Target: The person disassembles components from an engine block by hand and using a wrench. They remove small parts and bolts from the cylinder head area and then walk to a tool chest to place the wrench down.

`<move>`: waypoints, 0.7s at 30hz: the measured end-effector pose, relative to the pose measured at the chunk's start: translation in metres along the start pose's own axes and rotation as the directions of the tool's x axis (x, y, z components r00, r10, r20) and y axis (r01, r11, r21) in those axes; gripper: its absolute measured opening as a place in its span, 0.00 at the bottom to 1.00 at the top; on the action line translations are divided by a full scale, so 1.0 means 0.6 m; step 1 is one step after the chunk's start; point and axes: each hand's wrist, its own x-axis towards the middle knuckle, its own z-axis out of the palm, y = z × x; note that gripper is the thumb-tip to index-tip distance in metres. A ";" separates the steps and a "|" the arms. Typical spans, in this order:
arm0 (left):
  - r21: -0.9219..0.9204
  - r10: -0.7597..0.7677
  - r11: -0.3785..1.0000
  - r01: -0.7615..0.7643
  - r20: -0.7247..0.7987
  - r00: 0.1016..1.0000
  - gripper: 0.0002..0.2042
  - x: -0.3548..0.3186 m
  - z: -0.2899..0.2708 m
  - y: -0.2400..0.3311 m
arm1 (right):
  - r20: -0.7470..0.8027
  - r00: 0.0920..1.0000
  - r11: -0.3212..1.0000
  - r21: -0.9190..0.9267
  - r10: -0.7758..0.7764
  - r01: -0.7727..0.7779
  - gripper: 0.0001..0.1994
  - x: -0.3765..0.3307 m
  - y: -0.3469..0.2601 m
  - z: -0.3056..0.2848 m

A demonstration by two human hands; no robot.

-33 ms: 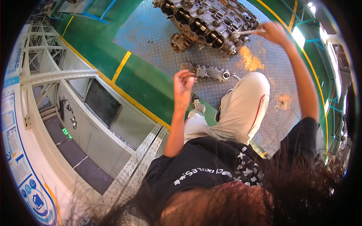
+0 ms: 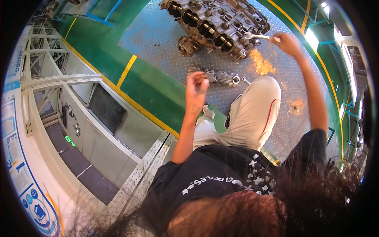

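My right hand (image 2: 288,45) is wrapped around the handle of a silver wrench (image 2: 260,36). The wrench's far end meets the near right corner of a large metal engine block (image 2: 225,23), whose dark shaft shows along its near left side. My left hand (image 2: 196,87) hangs in the air over the floor, fingers curled toward the thumb; whatever may be between them is hidden. Just beyond and right of it, a ribbed metal cover (image 2: 225,78) with a round opening lies on the plate. A second, smaller wrench (image 2: 246,81) lies beside that cover, near my knee.
Under the engine spreads a worn blue-grey tread plate (image 2: 304,79) with orange stains (image 2: 262,62). Green floor with yellow lines (image 2: 127,72) borders it. On the left stands a pale metal frame bench (image 2: 118,138). My bent knee (image 2: 268,89) stands close to the cover.
My right hand has shifted slightly right and toward me, swinging the wrench handle with it. My left hand has moved a little to the right.
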 end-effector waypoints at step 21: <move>0.830 0.373 0.142 -0.539 0.460 0.806 0.20 0.264 0.289 -0.042 | -0.179 -0.199 -0.154 0.242 0.963 -0.958 0.21 -0.757 0.027 0.872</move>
